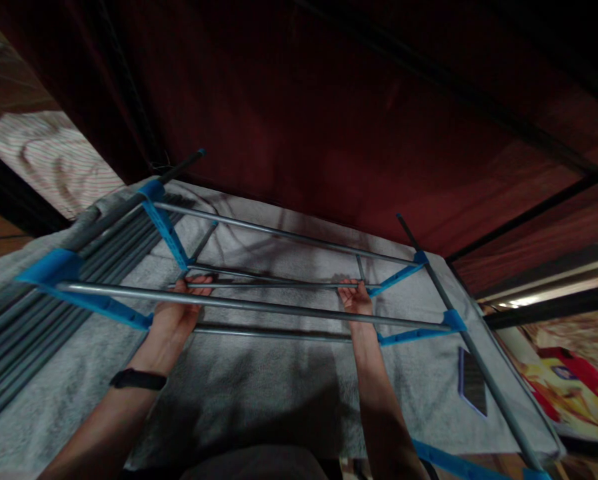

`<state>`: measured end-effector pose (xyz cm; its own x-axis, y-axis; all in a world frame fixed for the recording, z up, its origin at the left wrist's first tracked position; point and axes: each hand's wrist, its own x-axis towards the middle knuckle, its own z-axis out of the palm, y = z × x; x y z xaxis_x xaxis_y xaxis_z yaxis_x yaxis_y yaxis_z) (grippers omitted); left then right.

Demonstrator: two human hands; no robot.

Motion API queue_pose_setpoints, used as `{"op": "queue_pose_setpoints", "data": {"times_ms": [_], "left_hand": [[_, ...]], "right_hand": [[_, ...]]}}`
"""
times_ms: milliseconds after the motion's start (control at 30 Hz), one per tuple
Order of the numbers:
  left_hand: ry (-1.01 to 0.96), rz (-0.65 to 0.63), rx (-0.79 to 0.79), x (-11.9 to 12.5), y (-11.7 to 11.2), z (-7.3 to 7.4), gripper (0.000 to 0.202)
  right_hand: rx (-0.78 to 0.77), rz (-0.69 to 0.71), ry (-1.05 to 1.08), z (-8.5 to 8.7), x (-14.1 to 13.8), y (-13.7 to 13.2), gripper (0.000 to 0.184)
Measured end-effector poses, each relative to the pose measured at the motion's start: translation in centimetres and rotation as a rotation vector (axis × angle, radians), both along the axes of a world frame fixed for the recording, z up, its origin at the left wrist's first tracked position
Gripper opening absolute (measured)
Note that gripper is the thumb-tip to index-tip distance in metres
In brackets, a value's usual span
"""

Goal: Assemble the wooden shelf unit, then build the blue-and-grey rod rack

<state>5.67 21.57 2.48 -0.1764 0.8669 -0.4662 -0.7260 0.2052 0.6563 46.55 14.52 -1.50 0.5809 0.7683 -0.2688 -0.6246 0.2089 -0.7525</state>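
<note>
A rack frame of grey poles and blue plastic brackets (166, 230) stands before me, with silver crossbars (279, 233) running between its two sides. Inside the frame I hold a thin metal rod (263, 287) level, just in front of a back crossbar. My left hand (186, 300), with a dark band on its wrist, grips the rod near its left end. The fingers of my right hand (356, 298) close on it near the right end, beside a blue bracket (399, 280). Whether the rod's ends touch the brackets I cannot tell.
Several loose grey tubes (93, 273) lie in a row at the left on the grey towel-like cloth (273, 393). A phone (472, 381) rests at the right, close to a grey pole (493, 380). Dark red fabric (299, 127) hangs behind. A red and yellow package (573, 387) is at far right.
</note>
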Motion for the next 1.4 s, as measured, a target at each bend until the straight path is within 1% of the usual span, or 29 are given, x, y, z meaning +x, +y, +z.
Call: {"op": "queue_pose_setpoints", "data": {"times_ms": [200, 333, 467, 567, 633, 667, 733, 833, 933, 1100, 1233, 1400], "left_hand": [[-0.021, 0.019, -0.016, 0.1, -0.1, 0.4, 0.035], [-0.046, 0.016, -0.008, 0.0, 0.1, -0.1, 0.033], [-0.053, -0.001, 0.032, -0.3, 0.3, -0.8, 0.036], [-0.051, 0.004, 0.064, -0.3, -0.1, -0.7, 0.035], [-0.063, 0.019, 0.06, -0.3, -0.4, -0.6, 0.032], [-0.072, -0.003, 0.075, -0.2, -0.5, -0.5, 0.029], [-0.079, 0.001, 0.099, -0.2, -0.6, -0.6, 0.024], [-0.1, 0.022, 0.101, -0.3, -0.5, -1.0, 0.021], [-0.098, 0.019, 0.097, -0.4, -0.4, -1.5, 0.018], [-0.04, -0.022, 0.124, -0.5, -0.2, -1.9, 0.015], [-0.014, -0.039, 0.167, -0.7, 0.4, -1.7, 0.015], [-0.041, -0.029, 0.181, -0.5, 2.0, -1.2, 0.016]], "right_hand": [[-0.011, -0.002, -0.006, 0.3, -0.3, -0.1, 0.022], [-0.021, -0.001, -0.025, 0.9, -0.9, -0.5, 0.017], [-0.02, 0.025, -0.035, 1.4, -1.7, -1.1, 0.011], [-0.034, 0.046, -0.024, 1.4, -2.3, -1.5, 0.009], [-0.051, 0.053, -0.013, 1.2, -2.6, -1.7, 0.008], [-0.058, 0.055, -0.011, 1.0, -2.8, -1.8, 0.009], [-0.079, 0.064, -0.009, 0.6, -3.0, -1.8, 0.01], [-0.108, 0.093, -0.023, 0.0, -3.5, -2.0, 0.012], [-0.118, 0.129, -0.052, -0.4, -4.1, -2.4, 0.008], [-0.134, 0.208, -0.09, -1.0, -5.6, -3.1, 0.026], [-0.14, 0.23, -0.142, -1.7, -6.6, -3.5, 0.025], [-0.111, 0.257, -0.277, -2.3, -6.6, -3.7, 0.025]]}}
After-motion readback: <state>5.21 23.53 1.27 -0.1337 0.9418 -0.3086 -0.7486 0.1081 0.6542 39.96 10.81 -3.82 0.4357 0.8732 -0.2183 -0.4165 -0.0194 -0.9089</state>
